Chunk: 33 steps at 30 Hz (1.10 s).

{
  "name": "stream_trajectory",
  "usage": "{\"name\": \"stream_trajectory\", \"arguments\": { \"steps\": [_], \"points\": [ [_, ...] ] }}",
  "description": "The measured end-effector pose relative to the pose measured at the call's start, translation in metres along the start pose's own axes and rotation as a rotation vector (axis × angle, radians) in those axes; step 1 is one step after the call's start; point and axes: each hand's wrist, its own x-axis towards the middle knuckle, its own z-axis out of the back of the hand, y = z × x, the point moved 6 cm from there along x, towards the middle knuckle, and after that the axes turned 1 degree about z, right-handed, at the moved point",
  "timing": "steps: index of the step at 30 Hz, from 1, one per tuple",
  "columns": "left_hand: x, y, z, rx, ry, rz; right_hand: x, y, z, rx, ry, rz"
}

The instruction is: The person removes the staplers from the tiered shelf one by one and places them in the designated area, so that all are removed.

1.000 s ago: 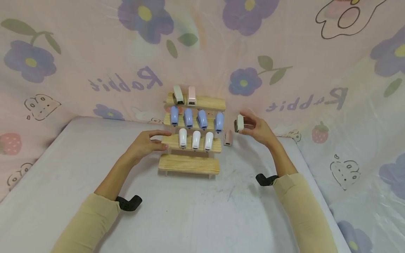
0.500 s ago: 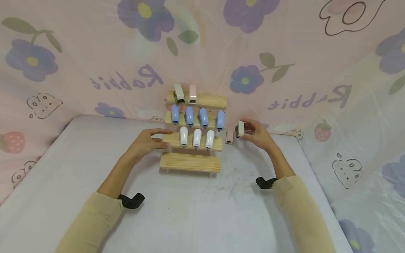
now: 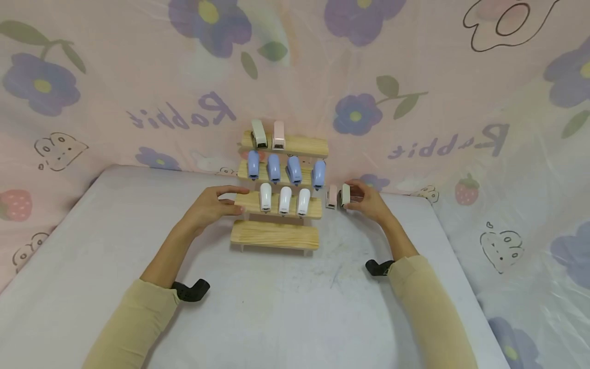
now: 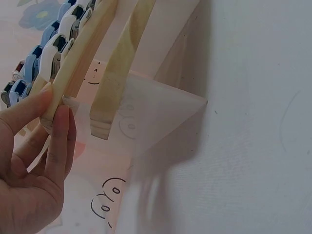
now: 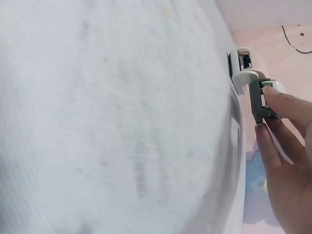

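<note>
My left hand [image 3: 212,209] pinches the left end of a wooden tiered display stand [image 3: 274,234], at the board that bears several white staplers [image 3: 285,201]. The left wrist view shows the thumb [image 4: 41,100] on one face of that board and fingers on the other. At the stand's right, my right hand [image 3: 369,201] holds a pale green stapler [image 3: 345,195] between thumb and fingers, low over the table. Close by its left is a pink stapler [image 3: 332,197]. In the right wrist view the held stapler [image 5: 261,100] has its dark side facing the camera.
Several blue staplers [image 3: 294,170] line the second board from the top. A green stapler [image 3: 259,134] and a pink one [image 3: 278,135] are on the top board [image 3: 306,145]. A patterned curtain [image 3: 295,77] hangs behind the white table [image 3: 295,318].
My right hand has lowered the pale green stapler toward the table, bringing it nearer to the pink one. My left hand keeps its grip on the stand.
</note>
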Motion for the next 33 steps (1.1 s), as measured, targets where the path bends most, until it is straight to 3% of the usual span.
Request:
{"name": "stream_trajectory", "arguments": {
  "steps": [10,24,33],
  "points": [
    [0.003,-0.001,0.002,0.008,0.009,-0.001,0.004,-0.01,-0.005,-0.03,0.004,-0.071],
    [0.004,0.001,0.002,-0.018,0.004,0.015,0.005,-0.014,-0.014,0.03,-0.011,-0.015],
    [0.003,0.005,0.0,-0.039,-0.005,0.02,0.003,-0.009,-0.014,-0.016,-0.008,-0.03]
  ]
}}
